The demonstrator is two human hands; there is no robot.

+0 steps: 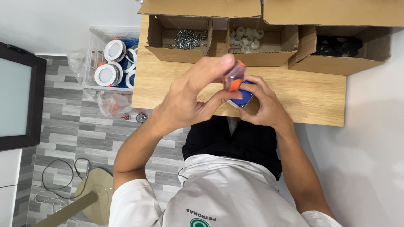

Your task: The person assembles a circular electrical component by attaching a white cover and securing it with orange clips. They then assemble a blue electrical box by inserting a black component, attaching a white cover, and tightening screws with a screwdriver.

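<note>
My left hand [191, 98] pinches a small clear connector with orange levers [235, 76] between thumb and fingers, above the near edge of the wooden table [311, 96]. My right hand [263, 105] holds a small blue block-shaped part [243, 96] just below and against the connector. Both hands meet in front of my body. Most of the blue part is hidden by my fingers.
Three open cardboard boxes stand at the back of the table: screws [187, 39], white plastic pieces [246, 39], black parts [336, 45]. A clear crate of round white light fittings [113, 63] stands on the floor at left, with a plastic bag [111, 103] beside it.
</note>
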